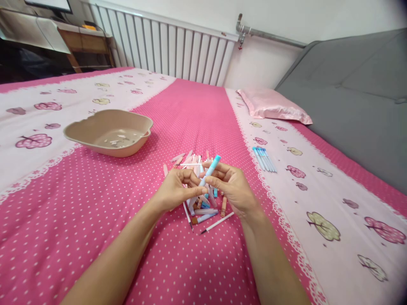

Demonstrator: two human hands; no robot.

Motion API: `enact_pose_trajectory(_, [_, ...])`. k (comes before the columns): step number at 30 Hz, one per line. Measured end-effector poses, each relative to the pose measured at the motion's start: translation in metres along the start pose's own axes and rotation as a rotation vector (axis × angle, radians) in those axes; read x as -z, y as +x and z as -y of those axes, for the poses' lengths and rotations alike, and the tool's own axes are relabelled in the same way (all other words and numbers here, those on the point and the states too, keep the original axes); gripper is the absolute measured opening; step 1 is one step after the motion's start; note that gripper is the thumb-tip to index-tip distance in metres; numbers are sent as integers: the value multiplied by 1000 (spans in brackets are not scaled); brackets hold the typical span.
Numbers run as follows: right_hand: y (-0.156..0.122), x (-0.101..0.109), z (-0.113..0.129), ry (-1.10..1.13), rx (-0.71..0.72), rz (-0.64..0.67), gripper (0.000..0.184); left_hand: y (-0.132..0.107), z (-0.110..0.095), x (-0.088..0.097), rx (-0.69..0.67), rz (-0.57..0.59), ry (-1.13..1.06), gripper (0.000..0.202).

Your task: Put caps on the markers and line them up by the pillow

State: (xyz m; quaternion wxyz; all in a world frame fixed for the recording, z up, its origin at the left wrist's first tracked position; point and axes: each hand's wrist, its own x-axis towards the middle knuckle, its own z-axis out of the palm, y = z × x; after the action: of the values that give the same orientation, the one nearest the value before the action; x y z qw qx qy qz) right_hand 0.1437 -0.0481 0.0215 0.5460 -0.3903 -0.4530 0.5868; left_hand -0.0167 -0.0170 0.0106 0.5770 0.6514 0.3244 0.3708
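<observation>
My left hand (177,188) and my right hand (231,186) meet over a pile of pen parts (200,203) on the pink dotted bedspread. Both pinch one blue-capped pen (210,171), which points up and to the right with its cap above my fingers. The left fingers close on its lower barrel, the right fingers on its middle. Loose refills, caps and barrels lie under and around my hands.
A beige scalloped basin (140,123) sits to the left with a few bits inside. A row of blue pens (264,159) lies to the right. A pink pillow (273,106), grey headboard (349,97) and radiator (165,46) are beyond.
</observation>
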Motion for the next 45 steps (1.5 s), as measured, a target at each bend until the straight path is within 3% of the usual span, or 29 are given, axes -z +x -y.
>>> enact_pose_trajectory(10, [0, -2, -1, -71, 61, -27, 34, 0, 5, -5, -205, -174, 255, 23])
enact_pose_trajectory(17, [-4, -12, 2, -426, 357, -89, 32, 1, 9, -3, -492, -418, 569, 16])
enact_pose_trajectory(21, [-4, -12, 4, -501, 455, -36, 42, 3, 11, 0, -485, -502, 561, 8])
enact_pose_trajectory(23, [-2, -5, 4, -552, 410, -70, 40, 4, 10, 2, -453, -582, 532, 8])
enact_pose_trajectory(26, [1, 10, 2, -748, 187, -97, 24, 5, 9, 4, -399, -664, 480, 7])
enact_pose_trajectory(29, [1, 18, -1, -1071, -32, -45, 15, 6, 9, 5, -369, -664, 440, 7])
enact_pose_trajectory(32, [-2, 15, -3, -1331, -140, 10, 19, 7, 11, 4, -368, -643, 423, 8])
enact_pose_trajectory(39, [0, 2, -10, -1571, -245, 48, 18, 7, 10, 2, -348, -619, 431, 7])
enact_pose_trajectory(45, [0, 6, -9, -1507, -198, 44, 14, 6, 10, 2, -315, -602, 435, 8])
